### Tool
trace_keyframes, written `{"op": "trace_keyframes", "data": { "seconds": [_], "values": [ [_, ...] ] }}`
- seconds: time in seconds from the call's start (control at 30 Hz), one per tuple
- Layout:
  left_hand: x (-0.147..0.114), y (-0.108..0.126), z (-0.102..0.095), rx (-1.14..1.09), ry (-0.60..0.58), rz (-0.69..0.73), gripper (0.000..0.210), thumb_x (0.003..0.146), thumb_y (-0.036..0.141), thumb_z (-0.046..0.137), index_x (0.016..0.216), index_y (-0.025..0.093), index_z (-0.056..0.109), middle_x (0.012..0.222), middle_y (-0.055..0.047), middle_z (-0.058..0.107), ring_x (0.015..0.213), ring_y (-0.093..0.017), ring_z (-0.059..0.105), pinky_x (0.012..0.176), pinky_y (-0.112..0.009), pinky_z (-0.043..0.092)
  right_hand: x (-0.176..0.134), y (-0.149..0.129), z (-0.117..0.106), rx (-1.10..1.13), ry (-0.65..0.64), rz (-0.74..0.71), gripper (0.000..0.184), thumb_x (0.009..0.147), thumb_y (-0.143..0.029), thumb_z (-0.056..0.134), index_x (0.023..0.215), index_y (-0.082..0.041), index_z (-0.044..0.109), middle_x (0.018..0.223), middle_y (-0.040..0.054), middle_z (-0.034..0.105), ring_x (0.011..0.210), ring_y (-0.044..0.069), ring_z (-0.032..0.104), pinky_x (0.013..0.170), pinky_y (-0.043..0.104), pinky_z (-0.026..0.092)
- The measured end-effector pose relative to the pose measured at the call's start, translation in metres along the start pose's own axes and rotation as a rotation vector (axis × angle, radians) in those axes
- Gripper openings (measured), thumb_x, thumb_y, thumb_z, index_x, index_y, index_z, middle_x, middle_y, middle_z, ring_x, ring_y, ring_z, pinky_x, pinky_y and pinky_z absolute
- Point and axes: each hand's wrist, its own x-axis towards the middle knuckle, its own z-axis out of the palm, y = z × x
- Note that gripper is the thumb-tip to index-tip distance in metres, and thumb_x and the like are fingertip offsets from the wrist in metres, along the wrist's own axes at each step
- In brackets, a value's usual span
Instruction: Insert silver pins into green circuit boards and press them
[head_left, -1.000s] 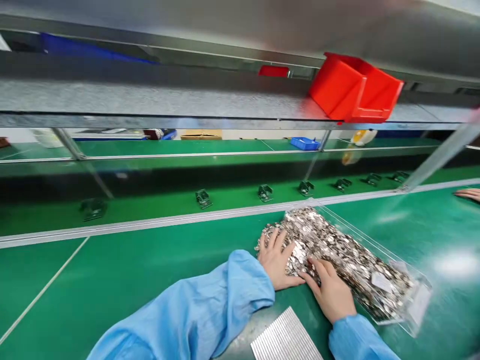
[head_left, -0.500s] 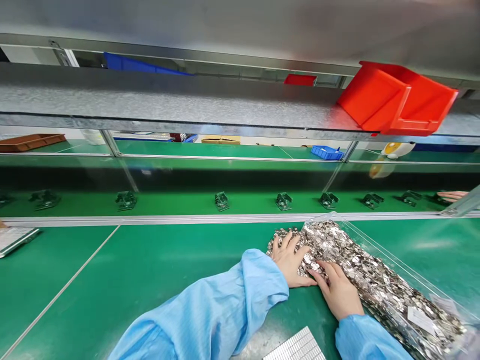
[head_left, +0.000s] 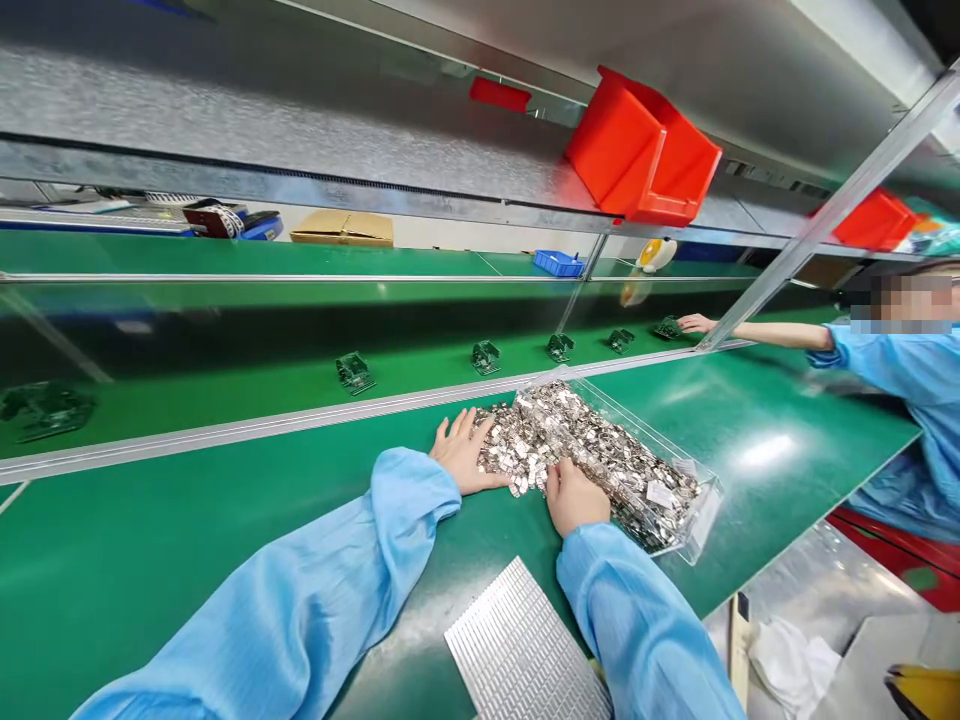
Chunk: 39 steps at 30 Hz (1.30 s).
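A heap of small shiny metal pieces [head_left: 514, 455] lies on the green table, spilling from the open end of a clear plastic bin [head_left: 703, 528]. More of the same pieces fill the bin. My left hand [head_left: 466, 458] rests at the heap's left edge, fingers spread and palm down. On the near side of the heap, beside the bin's wall, is my right hand [head_left: 576, 497] with its fingers curled in. Its fingertips touch the pieces, but what they pinch is hidden. Nearer to me lies a silvery gridded plate [head_left: 525, 640], partly under my right sleeve.
Several green circuit boards [head_left: 486, 357] stand along the green strip behind the metal rail [head_left: 300, 412]. A red bin [head_left: 641, 150] sits on the shelf above. At right, a co-worker's hand [head_left: 697, 323] reaches to a board. The table's edge [head_left: 810, 520] runs at right.
The view has swung right, bringing a co-worker and the table's right edge into sight. My left hand has drawn to the heap's left side; my right fingers have curled in more.
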Motion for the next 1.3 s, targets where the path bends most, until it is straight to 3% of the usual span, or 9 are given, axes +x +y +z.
{"op": "trace_keyframes", "data": {
  "seconds": [0.17,0.3,0.37,0.47,0.63,0.77,0.93,1.07,1.3],
  "values": [
    [0.012,0.005,0.005,-0.012,0.002,0.026,0.109,0.061,0.082,0.055,0.148,0.024,0.025,0.156,-0.016,0.019,0.144,-0.037,0.014,0.114,-0.059,0.008,0.009,-0.007,-0.004,0.008,-0.032,-0.051,0.024,0.097,-0.030,0.038,0.093,-0.017,0.058,0.086,0.0079,0.070,0.067,0.019,0.067,0.054,0.026,0.034],
    [0.013,0.009,0.004,-0.004,0.041,0.025,0.111,0.055,0.081,0.061,0.146,0.026,0.030,0.154,-0.015,0.026,0.142,-0.036,0.023,0.114,-0.057,0.017,0.007,0.002,-0.004,0.043,0.013,-0.047,0.029,0.097,-0.032,0.033,0.087,-0.019,0.057,0.078,0.0074,0.071,0.059,0.020,0.066,0.052,0.027,0.034],
    [0.014,0.007,0.003,-0.129,0.089,0.036,0.108,0.055,0.078,0.065,0.144,0.029,0.033,0.153,-0.013,0.029,0.141,-0.035,0.025,0.114,-0.056,0.019,0.009,0.009,0.004,0.065,0.045,-0.021,0.034,0.098,-0.039,0.030,0.086,-0.021,0.056,0.072,0.0060,0.070,0.055,0.021,0.064,0.050,0.028,0.033],
    [0.014,-0.001,0.001,-0.361,0.217,0.019,0.088,0.063,0.069,0.067,0.138,0.029,0.043,0.149,-0.010,0.037,0.139,-0.034,0.031,0.113,-0.055,0.027,0.015,0.016,0.016,0.128,0.038,-0.104,0.039,0.097,-0.046,0.028,0.078,-0.024,0.055,0.067,0.0046,0.069,0.054,0.022,0.063,0.049,0.028,0.034],
    [0.007,-0.005,-0.004,-0.485,0.422,-0.122,0.045,0.085,0.045,0.055,0.123,0.021,0.055,0.133,-0.013,0.052,0.125,-0.027,0.050,0.106,-0.045,0.042,0.018,0.018,0.016,0.203,-0.033,-0.135,0.042,0.093,-0.051,0.028,0.072,-0.027,0.054,0.062,0.0039,0.067,0.055,0.025,0.064,0.049,0.030,0.038],
    [-0.009,-0.007,-0.012,-0.568,0.501,-0.192,0.031,0.087,0.036,0.052,0.113,0.021,0.059,0.124,-0.012,0.057,0.112,-0.025,0.058,0.095,-0.041,0.052,0.019,0.022,0.012,0.319,-0.026,-0.084,0.046,0.092,-0.055,0.024,0.078,-0.028,0.058,0.060,0.0055,0.066,0.055,0.027,0.063,0.052,0.031,0.041],
    [-0.040,-0.017,-0.022,-0.629,0.538,-0.210,0.027,0.085,0.036,0.054,0.106,0.021,0.061,0.118,-0.010,0.061,0.108,-0.023,0.060,0.088,-0.036,0.055,0.021,0.026,0.013,0.436,-0.002,-0.047,0.049,0.089,-0.062,0.025,0.077,-0.029,0.058,0.060,0.0063,0.065,0.057,0.029,0.062,0.055,0.032,0.043],
    [-0.065,-0.030,-0.029,-0.669,0.530,-0.211,0.027,0.085,0.038,0.055,0.104,0.020,0.061,0.110,-0.010,0.064,0.101,-0.021,0.063,0.081,-0.033,0.056,0.023,0.026,0.013,0.410,0.000,-0.053,0.048,0.089,-0.061,0.025,0.070,-0.030,0.056,0.053,0.0053,0.061,0.054,0.028,0.060,0.055,0.032,0.042],
    [-0.111,-0.043,-0.043,-0.699,0.499,-0.218,0.031,0.083,0.041,0.057,0.102,0.017,0.060,0.106,-0.011,0.067,0.089,-0.019,0.065,0.073,-0.029,0.055,0.027,0.024,0.013,0.366,-0.015,-0.066,0.052,0.090,-0.060,0.022,0.082,-0.026,0.061,0.060,0.0095,0.065,0.059,0.031,0.062,0.057,0.035,0.043]
  ]
}}
